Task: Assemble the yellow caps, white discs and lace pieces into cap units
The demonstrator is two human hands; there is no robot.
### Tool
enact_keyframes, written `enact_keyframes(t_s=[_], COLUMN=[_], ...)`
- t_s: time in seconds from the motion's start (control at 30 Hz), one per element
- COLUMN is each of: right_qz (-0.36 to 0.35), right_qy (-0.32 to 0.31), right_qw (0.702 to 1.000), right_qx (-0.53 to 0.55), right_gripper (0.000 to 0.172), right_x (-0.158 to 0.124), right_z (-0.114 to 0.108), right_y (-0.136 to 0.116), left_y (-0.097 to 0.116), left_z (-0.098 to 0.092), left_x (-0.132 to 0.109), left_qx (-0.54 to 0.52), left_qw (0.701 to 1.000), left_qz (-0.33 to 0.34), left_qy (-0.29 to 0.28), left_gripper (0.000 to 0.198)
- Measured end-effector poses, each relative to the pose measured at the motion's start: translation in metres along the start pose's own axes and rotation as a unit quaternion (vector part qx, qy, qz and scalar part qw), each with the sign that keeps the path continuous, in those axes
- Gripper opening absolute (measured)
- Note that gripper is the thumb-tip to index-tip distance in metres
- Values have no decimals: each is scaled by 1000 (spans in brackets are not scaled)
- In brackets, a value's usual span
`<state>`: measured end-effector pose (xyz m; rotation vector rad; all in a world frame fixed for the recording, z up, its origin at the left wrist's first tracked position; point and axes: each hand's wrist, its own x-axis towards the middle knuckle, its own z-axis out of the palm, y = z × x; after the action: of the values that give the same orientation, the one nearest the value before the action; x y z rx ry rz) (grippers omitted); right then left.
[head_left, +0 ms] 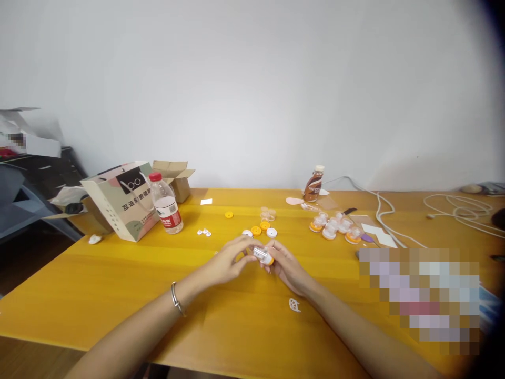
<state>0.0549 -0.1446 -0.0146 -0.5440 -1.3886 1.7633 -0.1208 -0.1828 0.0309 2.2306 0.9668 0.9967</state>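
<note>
Over the middle of the table, both hands meet on a small clear cylinder with a white and orange base [262, 255]. The fingers of my left hand [232, 259] close on its clear left end, and a metal bangle circles that wrist. My right hand [289, 267] grips the base end, with thumb and fingers around it. Just beyond lie an orange-yellow disc [256, 231] and a white disc [271, 232], among several alike. Behind them are clear plastic cups [268, 213]. A flat white cutout [294, 305] lies below my right wrist.
On the left stand a red-capped water bottle [166, 206], a paper bag [125, 202] and a cardboard box [173, 179]. Small white pieces [204, 232] lie nearby. To the right are several clear domed pieces [332, 227], a brown bottle [314, 185] and white cables [381, 210].
</note>
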Motion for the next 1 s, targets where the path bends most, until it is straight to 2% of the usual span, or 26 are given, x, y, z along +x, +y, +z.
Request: enact_keyframes(t_s=[0.1, 0.2, 0.3, 0.37, 0.43, 0.53, 0.7, 0.73, 0.8, 0.9, 1.0], right_qz=[-26, -27, -13, -21, -34, -22, 21, 22, 5, -20, 3], right_qy=[15, 17, 12, 20, 30, 28, 40, 44, 48, 51, 64], right_qw=[999, 997, 997, 997, 996, 997, 998, 998, 998, 998, 997], right_qx=[-31, -70, -70, -70, -78, -66, 39, 47, 32, -13, 33], right_gripper=[19, 18, 20, 20, 19, 19, 23, 23, 23, 22, 25], right_x=[1, 3, 4, 4, 4, 3, 2, 2, 3, 3, 1], right_z=[-1, -4, -6, -5, -4, -1, 4, 5, 5, 5, 7], right_y=[0, 1, 4, 5, 5, 3, 2, 3, 5, 7, 5], left_y=[-3, -7, -7, -7, -8, -9, -7, -8, -9, -13, -15], left_z=[-1, -2, -3, -2, 1, 5, 5, 4, 5, 9, 11], left_x=[1, 2, 2, 2, 1, 1, 1, 1, 1, 1, 0], left_qx=[-13, 7, 8, -12, -27, 4, 57, 54, 46, 70, 123], left_qw=[998, 995, 999, 999, 997, 995, 998, 998, 998, 995, 992], left_qz=[-53, -99, -47, -31, -66, -98, 25, 25, -15, -70, -8], left_qy=[27, 29, 7, 15, 15, 8, 11, 15, 30, 33, 40], left_gripper=[40, 28, 25, 40, 42, 28, 27, 31, 40, 32, 27])
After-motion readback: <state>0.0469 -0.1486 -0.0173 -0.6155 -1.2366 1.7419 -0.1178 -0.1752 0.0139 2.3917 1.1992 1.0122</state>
